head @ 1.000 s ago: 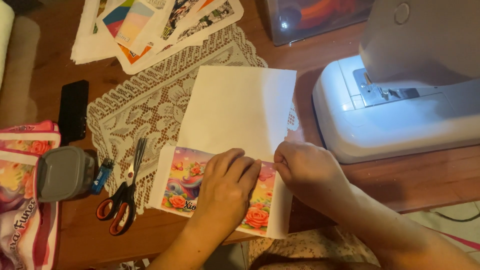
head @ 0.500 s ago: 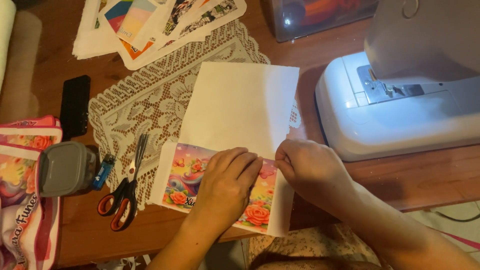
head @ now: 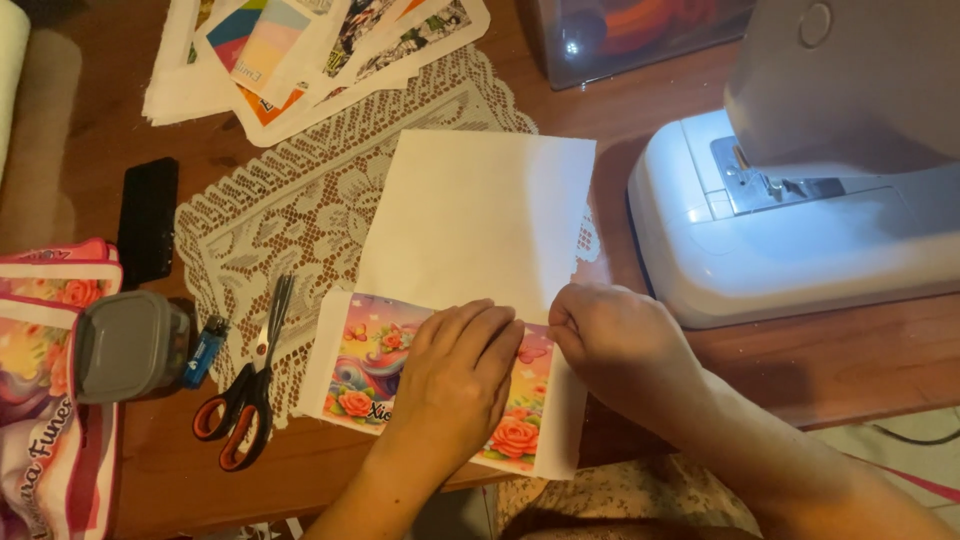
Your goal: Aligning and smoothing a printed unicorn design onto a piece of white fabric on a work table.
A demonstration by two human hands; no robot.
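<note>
Now we press our left hand (head: 455, 375) flat on the flower-printed fabric panel (head: 380, 370), its white backing (head: 480, 220) folded over the lace doily (head: 290, 220). Our right hand (head: 615, 345) pinches the fold. Beside the panel lie scissors (head: 250, 395); the sewing machine (head: 800, 200) stands opposite, on the table (head: 650, 100).

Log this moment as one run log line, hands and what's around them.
left hand: flat on printed fabric | right hand: pinching white fold edge | scissors left | sewing machine right
</note>
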